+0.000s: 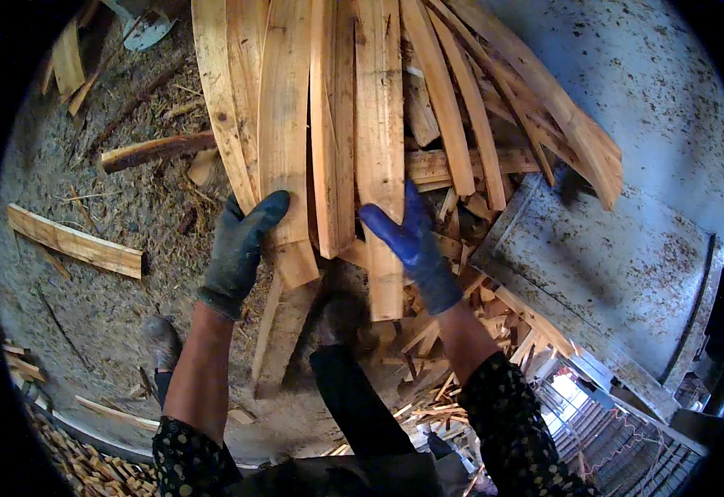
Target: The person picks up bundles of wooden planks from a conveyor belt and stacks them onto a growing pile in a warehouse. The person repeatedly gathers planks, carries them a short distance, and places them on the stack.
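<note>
Several long sawn wooden planks stretch away from me, side by side, their near ends between my hands. My left hand [242, 248], in a dark dirty glove, grips the left edge of a wide plank [283, 108]; its thumb lies on top and its other fingers are mostly hidden. On the other side my right hand [416, 244], in a blue glove with a dark cuff, holds another plank [380, 116], thumb across its face and fingers along its right edge. A narrower plank [329, 166] lies between these two, apparently untouched by either hand.
More planks [565, 99] fan out at the right beside a grey metal surface [619, 257] strewn with wood bits. A loose slat [80, 240] and a bark-edged piece [155, 151] lie on the dirt floor at left. Wood scraps [503, 323] heap near my feet.
</note>
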A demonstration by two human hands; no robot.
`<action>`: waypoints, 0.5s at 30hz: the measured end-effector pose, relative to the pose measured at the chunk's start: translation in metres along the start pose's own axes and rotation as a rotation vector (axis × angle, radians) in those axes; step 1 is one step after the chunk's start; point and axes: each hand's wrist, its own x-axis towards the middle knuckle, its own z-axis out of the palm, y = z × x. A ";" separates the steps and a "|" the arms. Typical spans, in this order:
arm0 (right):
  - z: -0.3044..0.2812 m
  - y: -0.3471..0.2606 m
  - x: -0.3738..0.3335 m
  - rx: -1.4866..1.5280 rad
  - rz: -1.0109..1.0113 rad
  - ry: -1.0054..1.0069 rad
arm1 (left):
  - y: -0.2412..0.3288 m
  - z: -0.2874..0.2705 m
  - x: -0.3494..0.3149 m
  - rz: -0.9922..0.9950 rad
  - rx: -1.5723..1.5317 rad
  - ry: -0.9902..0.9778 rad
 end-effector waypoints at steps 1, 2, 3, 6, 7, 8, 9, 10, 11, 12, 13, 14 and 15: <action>0.016 -0.007 -0.013 0.116 0.062 0.019 | 0.002 0.001 -0.002 -0.070 0.024 -0.026; 0.023 -0.012 -0.018 0.231 0.118 0.037 | -0.002 0.005 -0.007 -0.075 0.027 -0.004; 0.023 -0.016 -0.013 0.325 0.316 -0.066 | -0.008 0.004 -0.014 -0.077 0.035 0.016; 0.022 -0.032 -0.008 0.535 0.515 -0.216 | -0.023 -0.012 -0.038 -0.098 0.052 0.078; 0.027 -0.035 -0.007 0.510 0.484 -0.218 | -0.022 -0.015 -0.039 -0.116 0.050 0.041; 0.035 -0.033 -0.007 0.531 0.434 -0.173 | -0.024 -0.015 -0.043 -0.140 0.043 -0.005; 0.047 -0.031 -0.004 0.554 0.390 -0.137 | -0.025 -0.014 -0.046 -0.126 0.046 -0.017; 0.055 -0.032 -0.005 0.575 0.346 -0.098 | -0.025 -0.009 -0.046 -0.111 0.048 -0.030; 0.055 -0.031 -0.007 0.543 0.387 -0.059 | -0.026 -0.002 -0.047 -0.091 0.044 -0.049; 0.051 -0.035 -0.007 0.509 0.420 -0.018 | -0.024 0.013 -0.054 0.042 -0.059 -0.011; 0.046 -0.042 -0.011 0.478 0.400 -0.035 | -0.019 0.017 -0.059 -0.034 -0.064 -0.030; 0.040 -0.053 -0.020 0.445 0.390 -0.062 | -0.014 0.020 -0.067 -0.115 -0.073 -0.038; 0.029 -0.067 -0.033 0.394 0.452 -0.055 | -0.008 0.028 -0.084 -0.111 -0.053 -0.027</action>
